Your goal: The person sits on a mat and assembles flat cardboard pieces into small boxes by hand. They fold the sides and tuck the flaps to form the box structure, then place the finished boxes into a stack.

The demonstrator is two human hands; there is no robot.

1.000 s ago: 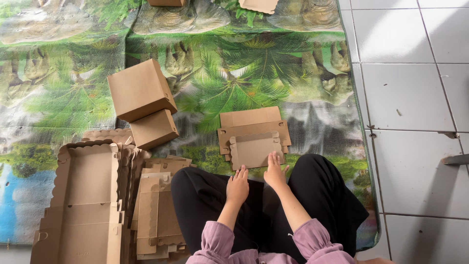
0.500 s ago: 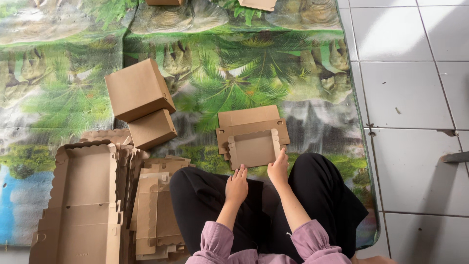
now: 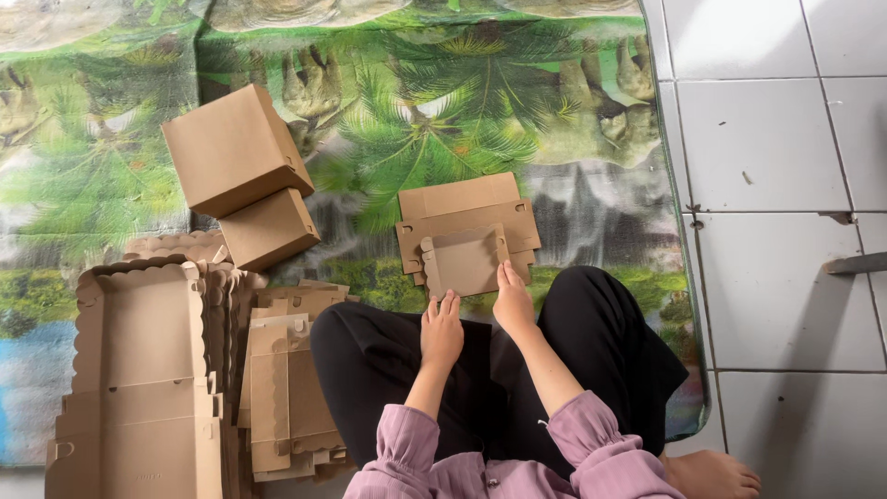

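Underneath, a jungle-print mat [image 3: 443, 111] meets white floor tiles [image 3: 776, 139].

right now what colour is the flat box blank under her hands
Plain brown cardboard: the flat box blank, seen in the head view, the only one.

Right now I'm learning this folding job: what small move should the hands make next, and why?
Probably press the near flaps of the half-folded brown cardboard blank upright. Both the left hand and the right hand sit at its near edge, fingers touching it, and it lies mostly flat on the green palm-print mat, unlike the two finished brown boxes.
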